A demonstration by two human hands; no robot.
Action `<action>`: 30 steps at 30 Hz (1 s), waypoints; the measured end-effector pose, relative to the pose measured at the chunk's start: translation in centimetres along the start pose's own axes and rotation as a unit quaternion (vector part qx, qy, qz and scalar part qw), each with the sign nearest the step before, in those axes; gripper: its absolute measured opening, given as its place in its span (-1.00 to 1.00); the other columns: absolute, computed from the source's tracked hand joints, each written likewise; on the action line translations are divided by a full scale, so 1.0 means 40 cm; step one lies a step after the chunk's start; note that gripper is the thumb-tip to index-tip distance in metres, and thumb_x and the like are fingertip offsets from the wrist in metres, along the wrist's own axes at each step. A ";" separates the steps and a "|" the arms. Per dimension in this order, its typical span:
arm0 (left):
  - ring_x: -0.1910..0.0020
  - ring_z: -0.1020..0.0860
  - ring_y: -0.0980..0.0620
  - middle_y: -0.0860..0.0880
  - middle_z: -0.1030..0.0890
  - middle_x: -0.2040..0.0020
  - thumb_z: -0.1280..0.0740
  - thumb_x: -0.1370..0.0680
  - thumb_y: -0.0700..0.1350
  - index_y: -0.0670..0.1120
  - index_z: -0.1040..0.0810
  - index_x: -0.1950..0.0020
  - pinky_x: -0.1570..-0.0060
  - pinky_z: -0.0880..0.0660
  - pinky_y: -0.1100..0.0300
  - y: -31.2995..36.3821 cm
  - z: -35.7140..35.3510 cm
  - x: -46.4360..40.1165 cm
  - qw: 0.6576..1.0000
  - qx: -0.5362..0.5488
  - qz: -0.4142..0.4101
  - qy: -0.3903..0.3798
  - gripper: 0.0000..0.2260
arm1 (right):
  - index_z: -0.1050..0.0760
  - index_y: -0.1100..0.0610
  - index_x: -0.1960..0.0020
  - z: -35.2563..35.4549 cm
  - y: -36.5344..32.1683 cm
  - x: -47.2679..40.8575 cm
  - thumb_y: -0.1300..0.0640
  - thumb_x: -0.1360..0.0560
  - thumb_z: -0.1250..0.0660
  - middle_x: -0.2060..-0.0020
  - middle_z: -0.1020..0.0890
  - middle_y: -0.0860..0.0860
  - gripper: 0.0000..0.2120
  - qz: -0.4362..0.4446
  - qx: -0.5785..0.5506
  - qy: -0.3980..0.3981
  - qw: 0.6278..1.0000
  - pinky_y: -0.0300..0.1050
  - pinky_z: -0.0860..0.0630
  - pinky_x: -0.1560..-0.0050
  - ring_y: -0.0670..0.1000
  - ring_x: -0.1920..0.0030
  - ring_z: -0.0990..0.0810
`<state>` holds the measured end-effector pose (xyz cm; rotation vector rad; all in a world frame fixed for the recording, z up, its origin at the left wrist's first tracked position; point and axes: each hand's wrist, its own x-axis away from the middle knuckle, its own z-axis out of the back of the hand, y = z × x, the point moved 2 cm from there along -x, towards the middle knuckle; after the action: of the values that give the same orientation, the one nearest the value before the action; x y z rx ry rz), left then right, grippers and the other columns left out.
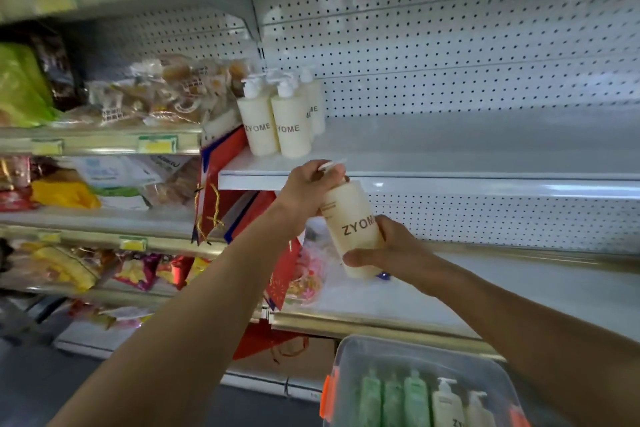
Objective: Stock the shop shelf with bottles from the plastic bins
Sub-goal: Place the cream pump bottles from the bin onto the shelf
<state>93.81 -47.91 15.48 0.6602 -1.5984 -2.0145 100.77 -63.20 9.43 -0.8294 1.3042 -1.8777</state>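
Below the front edge of the white shelf (450,163), in the head view, a cream pump bottle (349,222) marked ZYOME is being held tilted in the air, its pump top being gripped by the curled fingers of the left hand (308,191) and its lower body being clasped by the right hand (391,253). Three matching bottles (284,121) are being kept upright at the shelf's left end, while green and cream bottles are being stored in the clear plastic bin (415,388) at the lower right.

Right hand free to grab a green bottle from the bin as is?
Probably not: the right hand grips the base of the ZYOME bottle, whose pump the left hand holds. The green bottles lie uncovered in the bin.
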 end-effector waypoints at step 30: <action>-0.04 -0.51 0.03 -0.05 -0.55 -0.13 -0.44 -0.50 -0.09 -0.05 -0.57 -0.24 -0.01 -0.47 0.20 0.276 0.093 -0.569 0.904 -0.359 -0.211 -0.099 -0.68 | -0.38 0.10 -0.25 0.080 -0.199 -0.563 0.12 -0.25 -0.61 -0.12 -0.58 0.01 -0.34 0.029 0.068 0.254 0.964 -0.12 -0.48 -0.02 0.04 -0.12 -0.55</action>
<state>109.71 -32.89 28.69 0.5414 -0.7015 -2.8233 114.41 -44.21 15.35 -0.2347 1.4514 -2.1889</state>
